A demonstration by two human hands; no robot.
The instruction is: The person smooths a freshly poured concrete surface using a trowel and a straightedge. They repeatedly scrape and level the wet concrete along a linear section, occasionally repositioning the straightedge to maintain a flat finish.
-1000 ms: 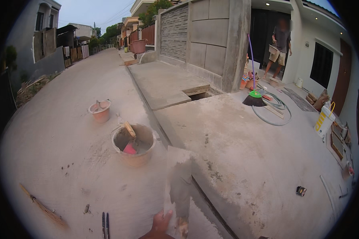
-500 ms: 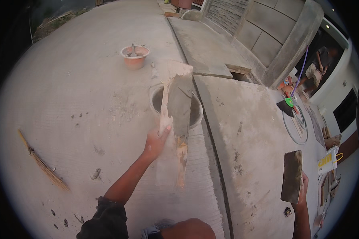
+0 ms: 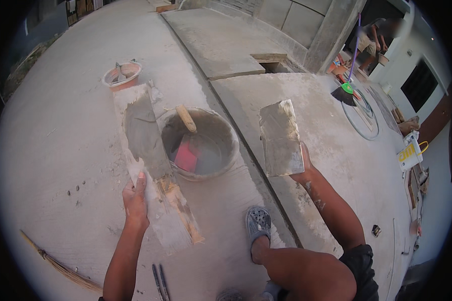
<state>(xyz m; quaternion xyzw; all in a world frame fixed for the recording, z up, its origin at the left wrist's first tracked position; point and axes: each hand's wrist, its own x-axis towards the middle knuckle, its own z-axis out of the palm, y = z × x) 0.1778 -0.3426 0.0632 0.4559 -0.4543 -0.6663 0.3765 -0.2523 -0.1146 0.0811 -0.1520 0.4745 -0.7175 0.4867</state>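
Note:
My left hand grips the long mortar-smeared board, held just left of the large bucket. That bucket holds grey slurry, a pink object and a tool with a wooden handle. My right hand holds a flat rectangular float coated in wet grey mortar, to the right of the bucket; most of its grip is hidden behind the plate. A smaller orange bucket with a tool in it stands behind the board. My sandalled foot is beside the narrow groove.
An open square pit lies ahead by the wall. At right are a push broom, hose and white pail. A person bends at the doorway. A twig broom lies at lower left.
The board has swung leftward, uncovering the large bucket. The float in my right hand has moved up and inward. My foot has come into view, and the person at the doorway has bent over.

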